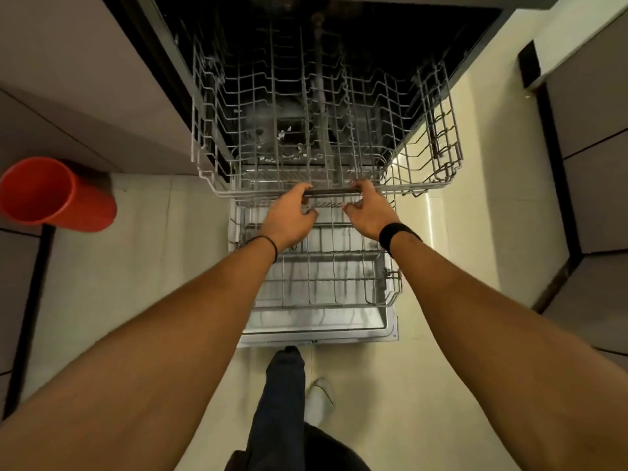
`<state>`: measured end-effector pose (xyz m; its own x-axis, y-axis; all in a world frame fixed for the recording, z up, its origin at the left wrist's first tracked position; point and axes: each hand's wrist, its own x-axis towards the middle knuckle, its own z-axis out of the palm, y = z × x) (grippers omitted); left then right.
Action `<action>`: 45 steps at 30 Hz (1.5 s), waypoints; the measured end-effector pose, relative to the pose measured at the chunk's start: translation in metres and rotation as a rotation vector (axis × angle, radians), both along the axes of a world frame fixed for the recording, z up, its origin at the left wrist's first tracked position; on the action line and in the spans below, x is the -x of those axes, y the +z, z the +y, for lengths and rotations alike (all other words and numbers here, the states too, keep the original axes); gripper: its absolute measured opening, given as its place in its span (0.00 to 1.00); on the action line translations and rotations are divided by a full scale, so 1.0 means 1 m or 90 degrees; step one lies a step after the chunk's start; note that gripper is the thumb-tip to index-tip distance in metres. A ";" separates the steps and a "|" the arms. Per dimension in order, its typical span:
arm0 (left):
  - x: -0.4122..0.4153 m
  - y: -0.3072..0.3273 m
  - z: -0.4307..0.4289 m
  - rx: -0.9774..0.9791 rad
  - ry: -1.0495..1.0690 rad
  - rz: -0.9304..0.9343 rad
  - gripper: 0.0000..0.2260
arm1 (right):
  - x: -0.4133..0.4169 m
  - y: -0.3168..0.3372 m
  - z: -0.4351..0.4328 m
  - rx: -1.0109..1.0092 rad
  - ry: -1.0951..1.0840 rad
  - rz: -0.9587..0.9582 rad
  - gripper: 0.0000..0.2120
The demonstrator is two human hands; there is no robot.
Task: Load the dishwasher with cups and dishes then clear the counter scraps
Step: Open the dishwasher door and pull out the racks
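Both hands on the upper rack's handle

My left hand and right hand curl round the dark handle bar of the upper rack, above the lower rack.

red open-topped bin: 9 o'clock, upright on floor, just beside cabinet | grey cabinet fronts: 10 o'clock, flat panels | further cabinet panels: 3 o'clock, dark seams between | pale tiled floor: 6 to 8 o'clock | white shoe: 6 o'clock, on floor
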<state>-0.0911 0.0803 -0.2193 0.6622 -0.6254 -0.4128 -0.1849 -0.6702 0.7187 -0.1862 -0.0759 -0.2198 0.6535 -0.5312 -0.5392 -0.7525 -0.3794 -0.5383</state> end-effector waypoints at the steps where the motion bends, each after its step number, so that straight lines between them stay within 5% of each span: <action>1: 0.003 0.002 -0.002 0.004 0.015 0.007 0.20 | 0.000 0.005 -0.002 0.012 0.014 0.008 0.21; 12: 0.023 0.009 0.013 -0.021 0.022 0.007 0.17 | 0.015 0.020 0.020 0.071 0.059 0.054 0.21; 26: 0.132 0.003 0.120 -0.047 0.055 0.044 0.18 | 0.133 0.017 0.135 -0.028 0.000 0.053 0.21; 35: 0.154 0.018 0.121 -0.055 0.069 0.089 0.17 | 0.159 0.029 0.136 -0.072 0.026 0.076 0.28; 45: 0.177 0.105 0.161 0.079 0.150 0.161 0.16 | 0.196 0.111 0.159 -0.209 -0.090 -0.087 0.19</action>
<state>-0.2680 0.2415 -0.1143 0.6812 -0.5233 -0.5120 0.1580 -0.5778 0.8007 -0.3826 0.0829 -0.1090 0.6636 -0.4347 -0.6088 -0.6983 -0.0679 -0.7126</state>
